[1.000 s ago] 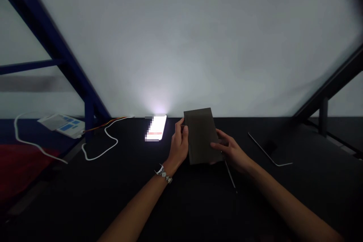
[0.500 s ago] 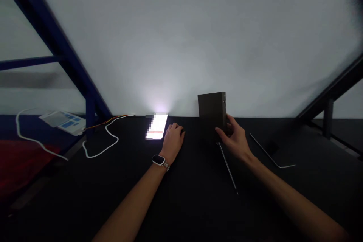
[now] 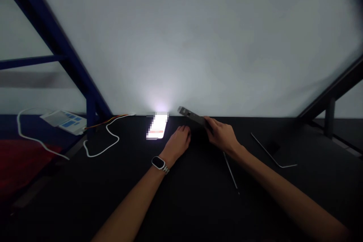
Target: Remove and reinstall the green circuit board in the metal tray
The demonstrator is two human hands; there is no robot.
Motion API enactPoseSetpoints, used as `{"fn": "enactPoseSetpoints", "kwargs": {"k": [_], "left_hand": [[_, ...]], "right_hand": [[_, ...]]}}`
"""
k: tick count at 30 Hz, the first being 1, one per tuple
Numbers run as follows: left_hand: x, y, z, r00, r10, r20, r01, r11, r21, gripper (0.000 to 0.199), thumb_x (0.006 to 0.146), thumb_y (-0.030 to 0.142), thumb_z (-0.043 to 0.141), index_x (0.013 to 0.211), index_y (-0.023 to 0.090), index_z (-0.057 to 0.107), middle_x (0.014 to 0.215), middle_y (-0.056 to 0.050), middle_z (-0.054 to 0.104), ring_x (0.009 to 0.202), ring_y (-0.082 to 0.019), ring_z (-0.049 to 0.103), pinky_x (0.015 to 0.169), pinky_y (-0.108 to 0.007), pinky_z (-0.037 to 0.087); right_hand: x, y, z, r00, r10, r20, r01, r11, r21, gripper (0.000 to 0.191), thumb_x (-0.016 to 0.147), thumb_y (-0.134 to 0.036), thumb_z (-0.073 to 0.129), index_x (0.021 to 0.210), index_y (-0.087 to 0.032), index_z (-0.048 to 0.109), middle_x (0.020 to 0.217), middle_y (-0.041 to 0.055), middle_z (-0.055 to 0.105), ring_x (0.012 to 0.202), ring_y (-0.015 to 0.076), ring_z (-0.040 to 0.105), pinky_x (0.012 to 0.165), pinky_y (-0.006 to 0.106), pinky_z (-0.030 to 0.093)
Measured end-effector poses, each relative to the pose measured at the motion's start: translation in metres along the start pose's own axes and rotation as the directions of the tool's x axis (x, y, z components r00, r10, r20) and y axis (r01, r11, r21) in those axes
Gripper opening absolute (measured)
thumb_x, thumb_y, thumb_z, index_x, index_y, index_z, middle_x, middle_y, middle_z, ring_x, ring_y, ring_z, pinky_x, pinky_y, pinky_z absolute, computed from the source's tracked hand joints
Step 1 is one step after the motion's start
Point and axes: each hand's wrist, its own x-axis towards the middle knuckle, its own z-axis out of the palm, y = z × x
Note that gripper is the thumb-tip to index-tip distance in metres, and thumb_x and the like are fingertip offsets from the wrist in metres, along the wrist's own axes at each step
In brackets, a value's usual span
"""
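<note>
My right hand (image 3: pixel 222 134) is closed on the end of a flat, dark, box-shaped device (image 3: pixel 195 117). The device is tilted, with a narrow grey edge bearing small port-like openings turned up towards me. My left hand (image 3: pixel 178 140), with a band on its wrist, rests low over the black table, fingers curled down. What lies under those fingers, if anything, is hidden. Just left of it a phone (image 3: pixel 158 125) glows brightly, its screen partly pixelated. Below my right hand lies a thin metal rod (image 3: pixel 230 170), its upper end covered by the hand.
A bent, L-shaped thin strip (image 3: pixel 268 153) lies on the black table (image 3: pixel 187 200) at the right. White cable (image 3: pixel 102 153) and a blue-and-white card (image 3: pixel 66 121) are at the left. Blue frame bars (image 3: pixel 61 49) and a dark bar (image 3: pixel 329 90) flank the pale wall.
My right hand has tipped the device from standing upright to lying slanted and moved it left, showing its edge. My left hand has shifted slightly right, its fingers curled.
</note>
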Motion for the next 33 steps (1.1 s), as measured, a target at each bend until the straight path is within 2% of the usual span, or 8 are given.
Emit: {"fn": "enactPoseSetpoints", "kwargs": {"k": [3, 6, 12, 22, 26, 28, 30, 33], "left_hand": [[-0.007, 0.015, -0.006, 0.997, 0.053, 0.049, -0.039, 0.966, -0.256, 0.009, 0.09, 0.017, 0.05, 0.094, 0.02, 0.057, 0.088, -0.004, 0.061, 0.078, -0.017, 0.058, 0.074, -0.031, 0.049], [-0.01, 0.027, -0.01, 0.999, 0.052, 0.016, -0.042, 0.928, -0.37, 0.01, 0.087, 0.017, 0.053, 0.093, 0.021, 0.06, 0.086, -0.003, 0.062, 0.075, -0.016, 0.059, 0.072, -0.03, 0.05], [-0.007, 0.029, -0.007, 0.996, -0.012, -0.086, -0.031, 0.873, -0.486, 0.013, 0.088, 0.023, 0.056, 0.095, 0.021, 0.067, 0.09, -0.004, 0.069, 0.082, -0.017, 0.064, 0.081, -0.034, 0.053], [-0.006, 0.019, 0.002, 0.992, -0.05, -0.113, -0.022, 0.826, -0.563, 0.01, 0.09, 0.025, 0.06, 0.095, 0.02, 0.066, 0.089, -0.002, 0.07, 0.082, -0.016, 0.064, 0.077, -0.029, 0.05], [-0.006, 0.019, 0.002, 0.989, -0.062, -0.136, -0.02, 0.846, -0.533, 0.012, 0.094, 0.028, 0.054, 0.095, 0.019, 0.061, 0.089, -0.002, 0.066, 0.08, -0.016, 0.061, 0.075, -0.03, 0.047], [-0.006, 0.018, 0.003, 0.988, -0.058, -0.143, -0.026, 0.852, -0.523, 0.013, 0.096, 0.029, 0.05, 0.095, 0.019, 0.059, 0.088, -0.003, 0.063, 0.079, -0.017, 0.059, 0.075, -0.03, 0.045], [-0.006, 0.018, 0.004, 0.987, -0.058, -0.153, -0.031, 0.851, -0.524, 0.014, 0.097, 0.03, 0.047, 0.095, 0.019, 0.055, 0.084, -0.003, 0.06, 0.077, -0.016, 0.057, 0.073, -0.03, 0.043], [-0.004, 0.021, 0.005, 0.984, -0.062, -0.168, -0.04, 0.84, -0.541, 0.018, 0.1, 0.031, 0.042, 0.089, 0.019, 0.05, 0.077, -0.001, 0.054, 0.071, -0.015, 0.052, 0.07, -0.029, 0.04]], "right_hand": [[0.0, 0.003, 0.01, 0.994, -0.089, 0.061, 0.089, 0.996, -0.002, 0.047, 0.088, -0.016, 0.049, 0.134, -0.023, 0.051, 0.131, 0.0102, 0.063, 0.116, 0.0276, 0.061, 0.082, 0.037, 0.054], [-0.002, 0.006, 0.018, 0.987, -0.132, 0.094, 0.132, 0.991, 0.014, 0.049, 0.087, -0.013, 0.05, 0.135, -0.022, 0.051, 0.136, 0.0106, 0.059, 0.127, 0.0267, 0.053, 0.09, 0.04, 0.053], [-0.005, 0.005, 0.018, 0.983, -0.133, 0.126, 0.129, 0.991, 0.033, 0.049, 0.087, -0.015, 0.052, 0.136, -0.025, 0.051, 0.141, 0.0082, 0.055, 0.13, 0.0262, 0.051, 0.09, 0.041, 0.054], [-0.011, 0.007, 0.016, 0.954, -0.19, 0.232, 0.19, 0.982, 0.022, 0.047, 0.093, -0.023, 0.047, 0.14, -0.026, 0.046, 0.148, 0.0038, 0.047, 0.136, 0.0237, 0.044, 0.092, 0.041, 0.054], [-0.017, 0.009, 0.013, 0.953, -0.234, 0.19, 0.223, 0.972, 0.076, 0.048, 0.092, -0.025, 0.049, 0.141, -0.024, 0.046, 0.148, 0.0076, 0.046, 0.138, 0.0255, 0.04, 0.103, 0.045, 0.044], [-0.02, 0.011, 0.008, 0.977, -0.18, 0.117, 0.172, 0.982, 0.072, 0.047, 0.091, -0.028, 0.052, 0.136, -0.02, 0.05, 0.142, 0.0118, 0.051, 0.132, 0.0275, 0.046, 0.104, 0.045, 0.041], [-0.024, 0.012, -0.001, 0.997, -0.017, 0.069, 0.014, 0.999, 0.039, 0.038, 0.09, -0.033, 0.054, 0.124, -0.018, 0.058, 0.123, 0.0137, 0.062, 0.113, 0.0276, 0.059, 0.093, 0.042, 0.047], [-0.033, 0.012, -0.018, 0.949, 0.254, 0.186, -0.254, 0.967, -0.027, 0.029, 0.089, -0.046, 0.053, 0.094, -0.02, 0.064, 0.085, 0.0075, 0.068, 0.073, 0.0232, 0.064, 0.062, 0.033, 0.046]]}}
